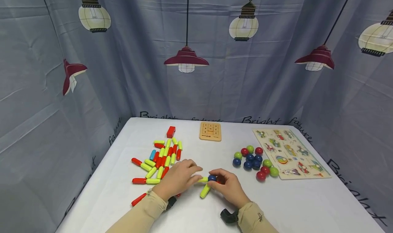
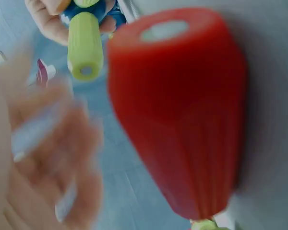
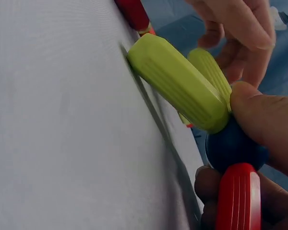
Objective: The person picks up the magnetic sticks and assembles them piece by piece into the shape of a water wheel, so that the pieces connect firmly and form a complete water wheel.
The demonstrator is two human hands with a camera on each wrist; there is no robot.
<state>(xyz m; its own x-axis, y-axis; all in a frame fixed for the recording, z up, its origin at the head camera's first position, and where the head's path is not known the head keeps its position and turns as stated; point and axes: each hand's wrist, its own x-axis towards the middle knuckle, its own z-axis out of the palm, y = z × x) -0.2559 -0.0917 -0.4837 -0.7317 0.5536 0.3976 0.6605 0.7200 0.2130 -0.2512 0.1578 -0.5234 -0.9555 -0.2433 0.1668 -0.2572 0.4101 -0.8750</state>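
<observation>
My right hand [image 1: 228, 186] pinches a dark blue ball [image 3: 236, 146] between thumb and fingers. Two yellow-green rods [image 3: 180, 81] and a red rod [image 3: 240, 199] stick out from this ball. One yellow-green rod [image 1: 205, 191] points toward me in the head view, and the other points at my left hand [image 1: 181, 178]. The left fingers are loosely bent near that rod's free end, with nothing held between them. Motion blurs this hand in the left wrist view, where a large red rod [image 2: 177, 105] lies close to the camera.
Red and yellow-green rods [image 1: 162, 161] spread over the table's left side, with a red block [image 1: 171, 132] behind. A wooden number board [image 1: 210, 131] lies at the back. Blue, red and green balls [image 1: 256, 163] cluster at right beside a picture puzzle board [image 1: 291, 154].
</observation>
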